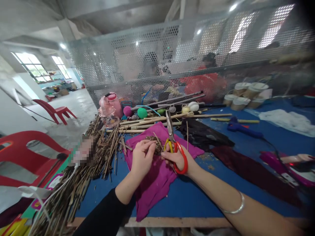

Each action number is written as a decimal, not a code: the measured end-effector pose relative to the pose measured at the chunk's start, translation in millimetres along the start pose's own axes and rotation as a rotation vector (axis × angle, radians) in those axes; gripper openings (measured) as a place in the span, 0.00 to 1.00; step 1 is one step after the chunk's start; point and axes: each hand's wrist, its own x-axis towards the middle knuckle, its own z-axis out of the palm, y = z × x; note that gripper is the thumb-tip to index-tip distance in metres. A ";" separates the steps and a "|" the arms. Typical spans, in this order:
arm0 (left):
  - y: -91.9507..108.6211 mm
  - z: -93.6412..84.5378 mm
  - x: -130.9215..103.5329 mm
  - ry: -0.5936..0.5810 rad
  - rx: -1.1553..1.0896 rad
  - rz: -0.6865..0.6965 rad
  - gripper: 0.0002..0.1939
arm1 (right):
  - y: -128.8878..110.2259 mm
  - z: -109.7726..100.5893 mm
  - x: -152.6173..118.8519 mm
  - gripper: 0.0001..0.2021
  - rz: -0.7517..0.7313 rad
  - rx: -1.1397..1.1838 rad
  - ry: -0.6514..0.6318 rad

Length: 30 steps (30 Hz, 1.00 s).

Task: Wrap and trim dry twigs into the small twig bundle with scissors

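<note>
My left hand [143,156] is closed on a small brown bundle of dry twigs [154,141], its fingertips pinching the near side. Around my right hand [176,159] are the red handles of a pair of scissors [181,158], whose metal blades point up and away, apart from the bundle. Something yellow [168,144], perhaps another tool's handles, also shows at the right fingers. Both hands are over a magenta cloth [155,183] spread on the blue table [194,200]. Thin sticks jut up beside the bundle.
A heap of dry stalks [98,157] covers the table's left side. Behind the cloth lie long sticks [147,123], yarn balls [142,113] and a pink bottle [110,109]. Dark cloths [209,134] and a blue glue gun [243,128] lie right. People sit behind a perforated screen [103,72].
</note>
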 end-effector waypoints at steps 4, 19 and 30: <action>-1.9 6.2 -1.1 -0.098 -0.330 -0.254 0.14 | -0.5 7.0 -4.2 0.14 0.029 -0.113 -0.067; -4.5 3.3 -0.7 -0.096 -0.770 -0.394 0.13 | -10.3 -20.3 5.7 0.16 -0.329 -0.787 0.117; -5.5 5.0 -5.8 -0.188 -0.649 -0.274 0.16 | -10.5 -7.7 -7.0 0.21 -0.399 -1.131 0.003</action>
